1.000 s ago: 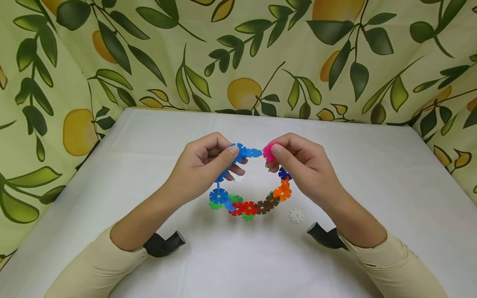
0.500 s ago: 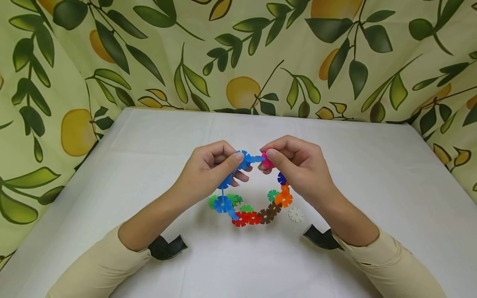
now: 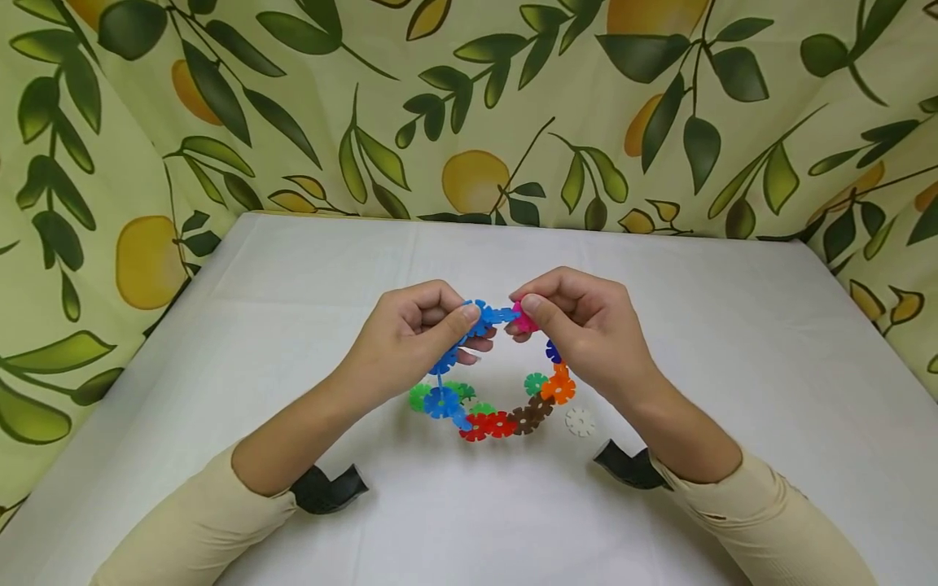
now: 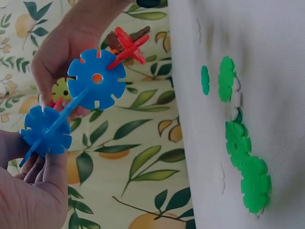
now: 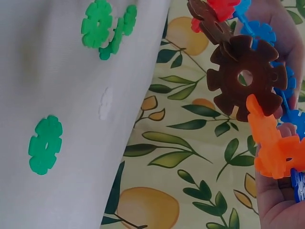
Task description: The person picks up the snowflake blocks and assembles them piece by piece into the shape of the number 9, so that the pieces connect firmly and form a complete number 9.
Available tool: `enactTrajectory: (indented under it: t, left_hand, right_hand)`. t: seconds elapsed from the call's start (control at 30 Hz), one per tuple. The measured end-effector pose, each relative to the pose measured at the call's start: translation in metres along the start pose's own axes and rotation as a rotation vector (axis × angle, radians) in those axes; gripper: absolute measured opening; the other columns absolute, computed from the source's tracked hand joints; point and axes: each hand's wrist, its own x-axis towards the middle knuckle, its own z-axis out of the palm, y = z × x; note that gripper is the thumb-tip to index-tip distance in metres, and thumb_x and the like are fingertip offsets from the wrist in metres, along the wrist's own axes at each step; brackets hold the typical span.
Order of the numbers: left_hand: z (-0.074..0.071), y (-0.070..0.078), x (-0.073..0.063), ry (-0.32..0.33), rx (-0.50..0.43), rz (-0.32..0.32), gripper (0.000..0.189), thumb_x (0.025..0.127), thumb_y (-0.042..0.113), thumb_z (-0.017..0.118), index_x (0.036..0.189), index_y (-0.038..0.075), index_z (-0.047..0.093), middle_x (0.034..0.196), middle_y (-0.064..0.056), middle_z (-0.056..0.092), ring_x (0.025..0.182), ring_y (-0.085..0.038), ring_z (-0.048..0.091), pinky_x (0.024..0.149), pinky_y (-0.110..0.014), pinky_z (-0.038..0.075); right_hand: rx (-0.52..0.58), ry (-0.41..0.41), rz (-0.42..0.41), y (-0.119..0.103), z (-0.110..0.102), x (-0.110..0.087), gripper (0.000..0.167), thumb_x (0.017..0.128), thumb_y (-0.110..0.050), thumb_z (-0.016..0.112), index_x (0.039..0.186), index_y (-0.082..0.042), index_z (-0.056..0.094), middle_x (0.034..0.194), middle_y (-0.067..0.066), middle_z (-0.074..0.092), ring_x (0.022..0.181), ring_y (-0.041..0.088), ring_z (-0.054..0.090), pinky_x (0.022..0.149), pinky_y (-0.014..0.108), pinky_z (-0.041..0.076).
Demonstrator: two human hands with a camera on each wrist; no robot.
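A chain of slotted plastic snowflake discs hangs in a loop between both hands above the table. My left hand (image 3: pixel 403 338) pinches a blue disc (image 3: pixel 479 319) between thumb and fingers. In my right hand (image 3: pixel 597 330) a pink disc (image 3: pixel 523 319) is pinched the same way. The outermost blue disc, edge-on, meets the pink one; how deep their slots engage is too small to tell. Lower down, the loop runs through a blue disc (image 4: pixel 96 79), red discs (image 3: pixel 501 424), brown discs (image 5: pixel 245 78), orange discs (image 3: pixel 559 387) and a dark blue disc (image 3: pixel 554 352).
Loose green discs (image 4: pixel 255 183) lie on the white table (image 3: pixel 469 521) beneath the loop, with a teal-green disc (image 5: pixel 46 144) apart from them. A white disc (image 3: pixel 580 422) lies right of the chain. Black curved pieces (image 3: pixel 333 490) sit at both wrists. A leaf-patterned cloth (image 3: pixel 293 106) hangs behind.
The hands have come closer together, the left moving right and slightly down. A gap between the end blue disc and the pink disc has closed. The last half second shows little motion.
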Motion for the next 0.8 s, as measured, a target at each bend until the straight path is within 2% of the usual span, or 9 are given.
enactTrajectory:
  t: [0.17,0.27,0.37,0.53,0.63,0.73,0.8]
  left_hand:
    - [0.000,0.001,0.000,-0.004,-0.007,-0.011,0.011,0.100,0.003,0.059,0.093,-0.004,0.062,0.092,-0.018,0.074,0.085,-0.035,0.073,0.072,-0.043,0.060]
    - [-0.001,0.003,0.000,-0.025,-0.008,-0.019,0.012,0.102,0.005,0.056,0.095,-0.004,0.059,0.093,-0.020,0.073,0.084,-0.033,0.074,0.072,-0.043,0.060]
    - [-0.002,0.005,0.000,-0.055,0.005,-0.032,0.011,0.103,0.008,0.054,0.102,-0.003,0.055,0.096,-0.019,0.072,0.084,-0.034,0.073,0.073,-0.044,0.060]
    - [-0.003,0.006,-0.001,-0.120,0.111,-0.064,0.025,0.099,0.014,0.065,0.120,0.007,0.056,0.096,-0.007,0.073,0.080,-0.030,0.071,0.071,-0.043,0.060]
    - [-0.003,0.005,-0.001,-0.143,0.207,-0.050,0.029,0.095,0.016,0.071,0.121,0.011,0.060,0.091,-0.001,0.072,0.073,-0.025,0.066,0.066,-0.038,0.057]
    - [-0.004,0.003,-0.001,-0.133,0.267,-0.021,0.029,0.093,0.017,0.074,0.119,0.012,0.063,0.090,0.001,0.071,0.071,-0.023,0.063,0.064,-0.036,0.054]
    - [-0.005,0.004,-0.001,-0.113,0.287,-0.006,0.031,0.091,0.016,0.076,0.119,0.012,0.063,0.092,0.001,0.070,0.075,-0.020,0.064,0.067,-0.035,0.054]
  right_hand:
    - [0.023,-0.010,-0.005,0.001,0.000,0.001,0.011,0.097,0.006,0.058,0.098,0.007,0.069,0.082,0.012,0.072,0.073,0.025,0.072,0.068,0.032,0.059]
    - [0.076,-0.026,-0.013,0.002,0.002,0.001,0.011,0.097,0.007,0.056,0.100,0.008,0.067,0.082,0.015,0.070,0.073,0.026,0.071,0.075,0.036,0.060]
    - [0.121,-0.053,-0.022,0.003,0.005,0.000,0.011,0.098,0.006,0.055,0.101,0.007,0.066,0.082,0.016,0.069,0.074,0.028,0.070,0.075,0.036,0.059]
    - [0.087,-0.093,-0.060,0.004,0.011,-0.003,0.012,0.098,0.004,0.056,0.100,0.002,0.068,0.081,0.011,0.068,0.072,0.025,0.064,0.057,0.032,0.051]
    - [0.073,-0.105,-0.083,0.005,0.013,-0.004,0.013,0.097,0.004,0.056,0.101,0.002,0.068,0.079,0.010,0.066,0.069,0.023,0.059,0.052,0.032,0.045]
    - [0.067,-0.091,-0.097,0.007,0.013,-0.004,0.013,0.097,0.005,0.055,0.101,0.003,0.067,0.079,0.009,0.065,0.068,0.022,0.057,0.051,0.030,0.043]
    - [0.070,-0.068,-0.104,0.007,0.011,-0.003,0.013,0.097,0.005,0.055,0.101,0.004,0.067,0.079,0.010,0.065,0.070,0.023,0.059,0.052,0.029,0.044]
